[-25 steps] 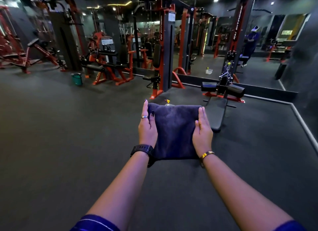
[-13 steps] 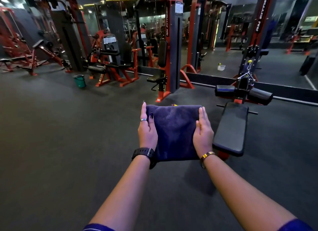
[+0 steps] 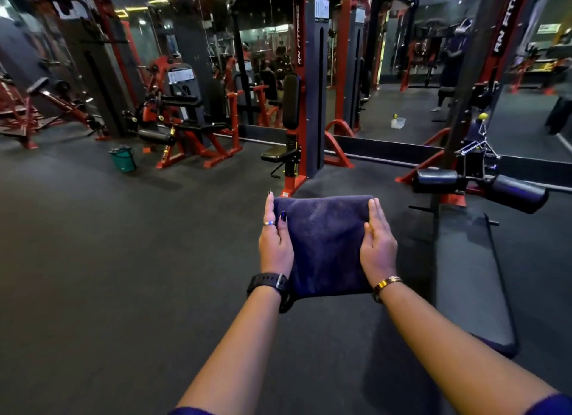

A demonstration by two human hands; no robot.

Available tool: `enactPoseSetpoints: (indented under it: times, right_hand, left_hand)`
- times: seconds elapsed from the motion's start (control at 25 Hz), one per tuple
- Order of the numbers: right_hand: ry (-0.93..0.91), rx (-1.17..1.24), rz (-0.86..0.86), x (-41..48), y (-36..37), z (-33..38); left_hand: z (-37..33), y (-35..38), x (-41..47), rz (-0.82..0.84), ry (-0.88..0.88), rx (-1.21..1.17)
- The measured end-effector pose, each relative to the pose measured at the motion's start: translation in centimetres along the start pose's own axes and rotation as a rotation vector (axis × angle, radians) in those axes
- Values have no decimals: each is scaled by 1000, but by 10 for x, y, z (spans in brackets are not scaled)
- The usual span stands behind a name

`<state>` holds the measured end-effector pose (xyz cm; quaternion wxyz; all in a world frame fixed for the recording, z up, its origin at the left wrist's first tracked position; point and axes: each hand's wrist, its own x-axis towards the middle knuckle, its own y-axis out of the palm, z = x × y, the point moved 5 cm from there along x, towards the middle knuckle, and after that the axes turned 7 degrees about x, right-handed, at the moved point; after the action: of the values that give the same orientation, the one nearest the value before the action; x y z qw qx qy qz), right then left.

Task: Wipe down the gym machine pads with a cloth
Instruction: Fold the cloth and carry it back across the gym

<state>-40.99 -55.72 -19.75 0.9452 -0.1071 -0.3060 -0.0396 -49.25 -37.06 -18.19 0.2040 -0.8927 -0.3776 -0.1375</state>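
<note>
A folded dark blue cloth (image 3: 325, 244) is held out flat in front of me above the floor. My left hand (image 3: 275, 247) grips its left edge, thumb on top and forefinger straight along the side. On the opposite edge my right hand (image 3: 379, 247) holds it the same way. A long black bench pad (image 3: 467, 278) lies just right of the cloth, with two black roller pads (image 3: 436, 177) at its far end. Straight ahead stands a red machine with a black seat pad (image 3: 277, 154) and back pad (image 3: 291, 102).
Dark rubber floor (image 3: 123, 260) spreads to the left. A green bucket (image 3: 123, 159) stands by more red machines (image 3: 192, 130) at the back left. A wall mirror (image 3: 402, 74) runs behind the machines and reflects a small container (image 3: 397, 122).
The view has advanced toward the machines; the bench pad now lies nearer and lower right. Both hands keep the same hold on the cloth.
</note>
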Motion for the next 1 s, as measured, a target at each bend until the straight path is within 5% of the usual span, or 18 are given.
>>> enactPoseSetpoints:
  times: [1.0]
  right_hand:
    - [244,-51,25,397,326,-311]
  left_hand:
    - [213,261,499,96,-141,82]
